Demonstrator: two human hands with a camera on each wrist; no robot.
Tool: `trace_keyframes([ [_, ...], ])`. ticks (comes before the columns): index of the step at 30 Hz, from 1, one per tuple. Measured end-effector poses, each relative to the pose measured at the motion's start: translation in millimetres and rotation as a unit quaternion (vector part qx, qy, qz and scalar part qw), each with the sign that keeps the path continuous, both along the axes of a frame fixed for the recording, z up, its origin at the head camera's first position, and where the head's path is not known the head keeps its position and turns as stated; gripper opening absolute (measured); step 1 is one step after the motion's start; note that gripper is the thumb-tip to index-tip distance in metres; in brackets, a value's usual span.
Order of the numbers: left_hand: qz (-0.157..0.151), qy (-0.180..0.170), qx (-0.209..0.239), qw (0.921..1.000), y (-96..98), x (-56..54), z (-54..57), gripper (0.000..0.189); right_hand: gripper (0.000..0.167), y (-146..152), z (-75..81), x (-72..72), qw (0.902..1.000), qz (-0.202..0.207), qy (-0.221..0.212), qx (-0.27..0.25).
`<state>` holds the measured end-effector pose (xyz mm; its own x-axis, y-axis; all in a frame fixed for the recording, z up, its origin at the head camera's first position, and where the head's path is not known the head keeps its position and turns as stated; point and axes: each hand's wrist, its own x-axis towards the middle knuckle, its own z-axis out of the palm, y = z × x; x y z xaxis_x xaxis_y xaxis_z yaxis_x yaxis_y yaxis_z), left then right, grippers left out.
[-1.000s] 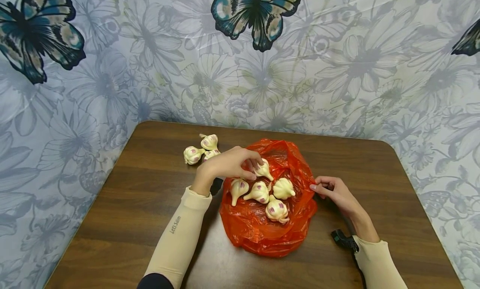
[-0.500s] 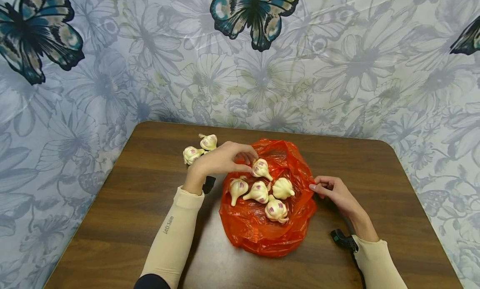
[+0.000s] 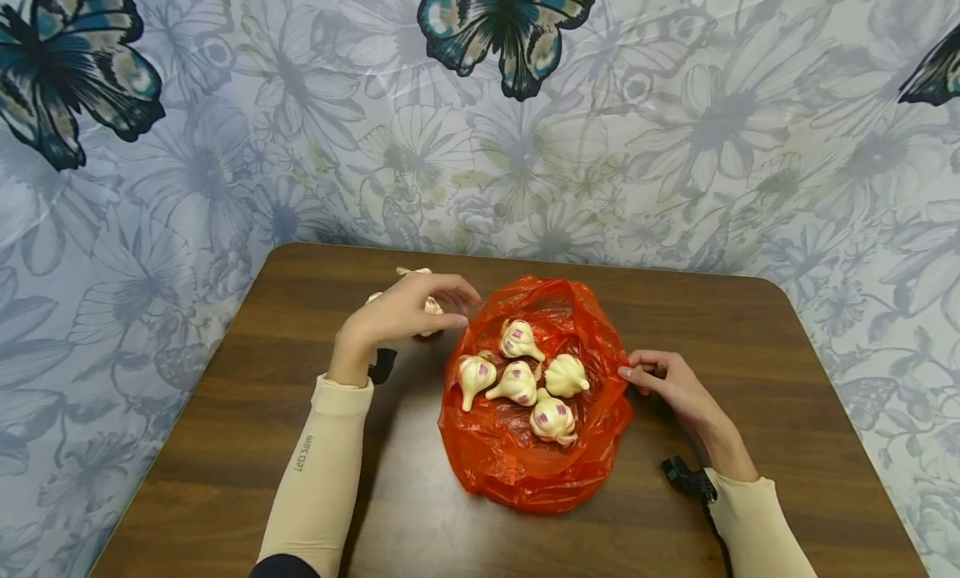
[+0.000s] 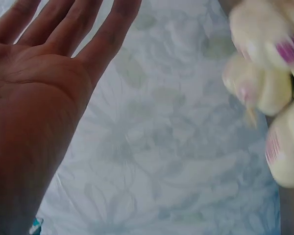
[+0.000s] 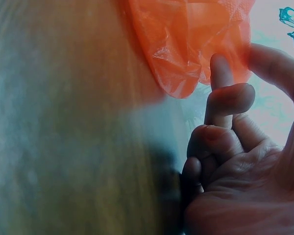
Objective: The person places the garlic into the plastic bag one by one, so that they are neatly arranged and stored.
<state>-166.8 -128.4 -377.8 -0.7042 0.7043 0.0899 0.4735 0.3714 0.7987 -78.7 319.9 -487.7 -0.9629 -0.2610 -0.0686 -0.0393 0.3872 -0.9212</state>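
In the head view an opened red plastic bag (image 3: pixel 517 478) lies at the middle of the table, with several garlic bulbs (image 3: pixel 553 418) resting in it. My right hand (image 3: pixel 678 390) pinches the bag's right edge between thumb and fingers. To the left of the bag, my left hand (image 3: pixel 397 313) hovers with nothing in it, its fingers extended and thumb apart. Under and behind that hand are loose garlic bulbs (image 3: pixel 432 308), mostly hidden from the head camera. The left wrist view shows the open palm (image 4: pixel 34 98) with these loose bulbs (image 4: pixel 264 83) beside it.
The brown wooden table (image 3: pixel 247 419) has its far edge near a wall covering (image 3: pixel 675 186) printed with flowers and butterflies. A dark camera mount (image 3: pixel 688 480) sits at my right wrist, and another (image 3: pixel 382 366) at my left wrist.
My left hand has let go of a garlic bulb at the back of the bag and moved left, over the loose bulbs. The right hand stays at the bag's edge.
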Motion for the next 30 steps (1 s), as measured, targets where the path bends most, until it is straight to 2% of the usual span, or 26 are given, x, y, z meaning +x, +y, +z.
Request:
trace_keyframes([
  [8,0.053,0.033,-0.003,0.9980,-42.3,5.5,1.6,0.027,0.017,0,1.3,3.6,1.0000,0.002,0.002,0.004],
  [18,0.108,0.033,-0.009,0.9935,-94.5,9.0,1.9,0.027,0.017,-1,0.3,4.3,1.0000,0.001,0.004,0.005],
  [23,0.153,0.056,-0.008,0.9867,-130.7,12.2,4.9,0.028,0.017,-1,0.3,4.1,1.0000,-0.005,0.002,0.005],
  [30,0.215,0.069,-0.003,0.9741,-180.9,25.7,7.7,0.028,0.017,-1,0.9,4.7,1.0000,-0.004,0.003,0.006],
])
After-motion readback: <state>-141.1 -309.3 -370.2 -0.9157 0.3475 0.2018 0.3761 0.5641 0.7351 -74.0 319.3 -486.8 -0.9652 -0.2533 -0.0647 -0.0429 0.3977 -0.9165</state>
